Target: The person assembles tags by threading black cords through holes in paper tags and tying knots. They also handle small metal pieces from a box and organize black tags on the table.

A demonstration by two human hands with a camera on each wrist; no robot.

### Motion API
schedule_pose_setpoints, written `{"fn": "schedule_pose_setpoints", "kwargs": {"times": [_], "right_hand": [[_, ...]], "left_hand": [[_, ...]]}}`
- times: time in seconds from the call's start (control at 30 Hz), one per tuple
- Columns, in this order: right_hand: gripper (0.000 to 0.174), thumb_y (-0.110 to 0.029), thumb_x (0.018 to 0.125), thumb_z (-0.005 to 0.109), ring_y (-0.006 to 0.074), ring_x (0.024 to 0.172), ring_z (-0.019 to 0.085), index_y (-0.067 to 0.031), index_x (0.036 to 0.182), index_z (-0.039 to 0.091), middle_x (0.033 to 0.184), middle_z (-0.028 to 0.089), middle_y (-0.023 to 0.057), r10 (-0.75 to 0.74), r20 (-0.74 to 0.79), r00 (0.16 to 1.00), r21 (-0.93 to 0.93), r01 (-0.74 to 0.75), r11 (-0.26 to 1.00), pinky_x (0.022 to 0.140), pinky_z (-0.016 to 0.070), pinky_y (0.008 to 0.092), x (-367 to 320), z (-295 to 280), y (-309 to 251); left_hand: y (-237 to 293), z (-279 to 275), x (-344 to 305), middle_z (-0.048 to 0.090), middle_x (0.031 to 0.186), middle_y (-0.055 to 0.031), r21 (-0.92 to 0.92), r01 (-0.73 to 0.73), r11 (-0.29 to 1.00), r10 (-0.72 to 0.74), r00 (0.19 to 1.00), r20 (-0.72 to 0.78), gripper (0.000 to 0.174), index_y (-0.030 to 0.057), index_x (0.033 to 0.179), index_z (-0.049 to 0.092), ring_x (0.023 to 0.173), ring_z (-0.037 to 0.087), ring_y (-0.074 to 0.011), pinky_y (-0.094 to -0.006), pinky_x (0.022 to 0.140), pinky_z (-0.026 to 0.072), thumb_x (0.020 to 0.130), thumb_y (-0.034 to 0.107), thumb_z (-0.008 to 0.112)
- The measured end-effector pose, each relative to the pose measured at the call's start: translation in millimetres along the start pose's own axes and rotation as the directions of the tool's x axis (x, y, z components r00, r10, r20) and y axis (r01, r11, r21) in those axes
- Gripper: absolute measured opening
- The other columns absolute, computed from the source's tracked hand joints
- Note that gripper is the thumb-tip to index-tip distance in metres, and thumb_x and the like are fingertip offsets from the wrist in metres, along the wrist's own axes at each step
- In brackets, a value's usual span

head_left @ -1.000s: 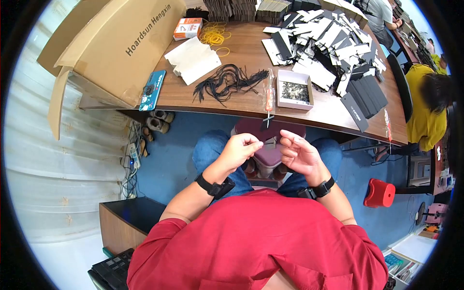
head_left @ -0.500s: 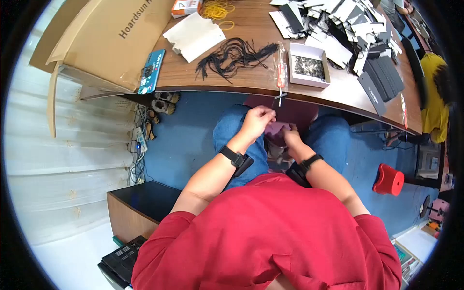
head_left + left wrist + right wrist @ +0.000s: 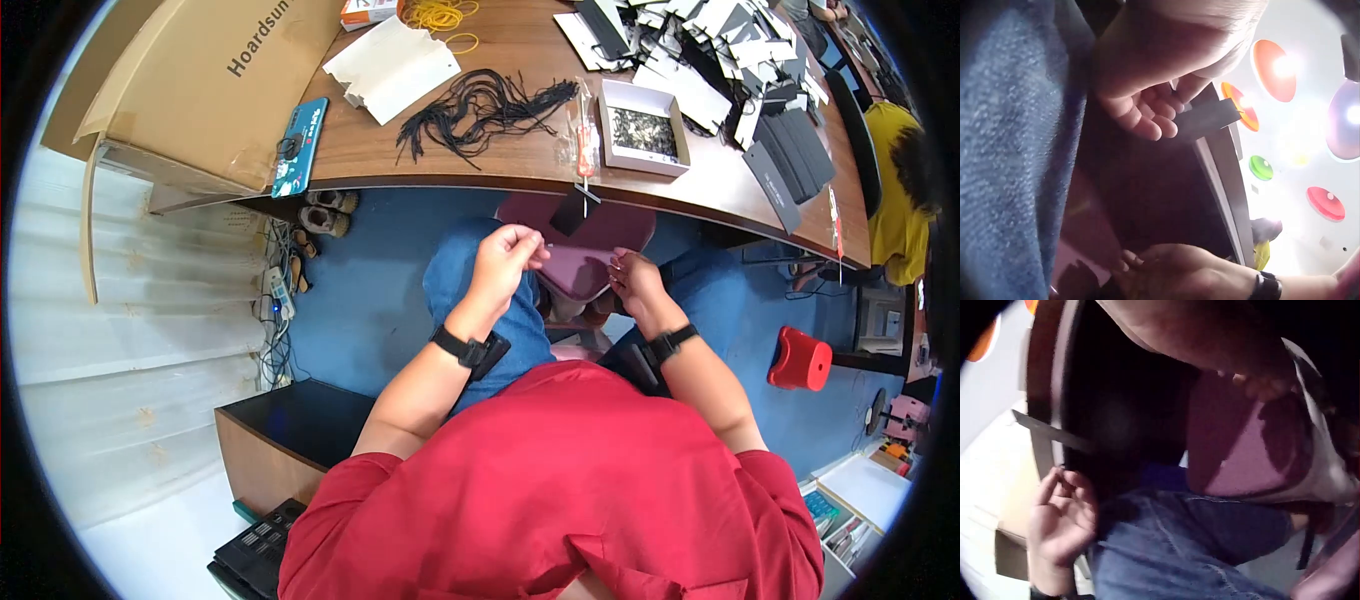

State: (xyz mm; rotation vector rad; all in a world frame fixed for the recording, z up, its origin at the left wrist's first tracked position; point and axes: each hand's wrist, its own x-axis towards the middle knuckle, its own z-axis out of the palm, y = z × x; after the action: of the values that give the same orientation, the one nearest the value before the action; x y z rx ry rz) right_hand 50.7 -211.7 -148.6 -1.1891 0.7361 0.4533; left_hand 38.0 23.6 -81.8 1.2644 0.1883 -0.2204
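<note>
Over the lap, the left hand [image 3: 506, 264] has thumb and index fingertip together on a small dark thing, perhaps a cord end, which shows as a dark speck in both wrist views. The right hand [image 3: 637, 284] is lower and to the right, apart from it, with bent fingers; whether it holds anything is unclear. Just beyond the hands, a black tag [image 3: 573, 212] hangs at the table edge by a thin tool with a red handle [image 3: 585, 150]. In the left wrist view the tag [image 3: 1207, 119] is close behind the left fingers.
On the table [image 3: 360, 160] lie black cords [image 3: 480, 115], a white sheet [image 3: 392, 68], an open box [image 3: 645, 130], stacked black cards [image 3: 795, 150] and a heap of tags [image 3: 700, 70]. A maroon stool [image 3: 590, 255] is under the hands; a carton [image 3: 200, 100] stands left.
Since a second ago, the hands have shifted toward the table edge in the head view. The right hand dropped lower between the knees, then came up slightly, its fingers more bent than at first.
</note>
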Motion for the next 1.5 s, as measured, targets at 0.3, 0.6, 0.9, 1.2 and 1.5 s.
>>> {"fn": "schedule_pose_setpoints", "kwargs": {"times": [0.3, 0.6, 0.9, 1.2, 1.5], "right_hand": [[0.052, -0.049, 0.096, 0.042, 0.0123, 0.072, 0.063, -0.0025, 0.1, 0.064, 0.088, 0.068, 0.006, 0.22, 0.604, 0.766, -0.406, 0.058, 0.912, 0.062, 0.0442, 0.0222, -122.0, 48.8, -78.2], [0.008, -0.015, 0.089, 0.061, 0.0091, 0.062, 0.051, -0.0074, 0.088, 0.061, 0.074, 0.06, 0.0005, 0.119, 0.727, 0.676, -0.032, -0.14, 0.99, 0.055, 0.0397, 0.0223, -130.1, 74.6, -89.1], [0.015, -0.015, 0.08, 0.062, 0.0221, 0.069, 0.063, -0.003, 0.089, 0.064, 0.079, 0.065, 0.0077, -0.156, 0.93, 0.332, -0.358, 0.916, -0.182, 0.067, 0.05, 0.032, -164.0, 231.7, -194.4], [0.026, -0.012, 0.082, 0.057, 0.0263, 0.101, 0.061, -0.0119, 0.109, 0.058, 0.106, 0.061, 0.0079, -0.252, 0.964, 0.083, -0.265, 0.369, -0.891, 0.081, 0.0514, 0.0409, -48.7, 347.5, -173.3], [0.012, -0.02, 0.073, 0.065, 0.0247, 0.096, 0.059, -0.0112, 0.08, 0.07, 0.093, 0.063, 0.0072, -0.238, 0.971, 0.037, -0.234, 0.372, -0.898, 0.079, 0.0478, 0.0362, -65.6, 332.7, -186.1]], "left_hand": [[39.9, 14.7, -36.7, 0.063, 0.082, -0.0043, -0.087, -0.034, 0.996, 0.052, 0.976, 0.212, 0.013, 0.001, 0.092, 0.063, 0.071, 0.058, -0.0105, -0.0242, 0.066, 0.0483, 0.091, 0.013, 0.059], [59.7, 4.2, -74.4, 0.059, 0.073, -0.0025, -0.044, 0.023, 0.999, -0.015, 0.984, 0.18, 0.01, -0.0018, 0.094, 0.062, 0.061, 0.053, -0.008, -0.0218, 0.056, 0.0452, 0.088, 0.006, 0.061], [57.3, -40.7, -69.8, 0.054, 0.063, -0.0036, -0.108, -0.038, 0.993, 0.031, 0.997, -0.066, 0.009, -0.0007, 0.095, 0.056, 0.051, 0.05, -0.0106, -0.0232, 0.048, 0.0406, 0.089, 0.004, 0.052], [52.0, -66.5, -80.8, 0.068, 0.09, -0.015, -0.162, -0.025, 0.986, 0.018, 0.999, -0.046, 0.01, 0.0031, 0.098, 0.056, 0.08, 0.067, -0.0205, -0.028, 0.07, 0.0527, 0.092, 0.011, 0.057], [36.7, -76.3, -78.3, 0.066, 0.086, -0.0107, -0.185, -0.064, 0.981, 0.036, 0.988, -0.152, 0.013, -0.0001, 0.1, 0.06, 0.073, 0.063, -0.0156, -0.0261, 0.069, 0.0516, 0.088, 0.004, 0.061]]}}
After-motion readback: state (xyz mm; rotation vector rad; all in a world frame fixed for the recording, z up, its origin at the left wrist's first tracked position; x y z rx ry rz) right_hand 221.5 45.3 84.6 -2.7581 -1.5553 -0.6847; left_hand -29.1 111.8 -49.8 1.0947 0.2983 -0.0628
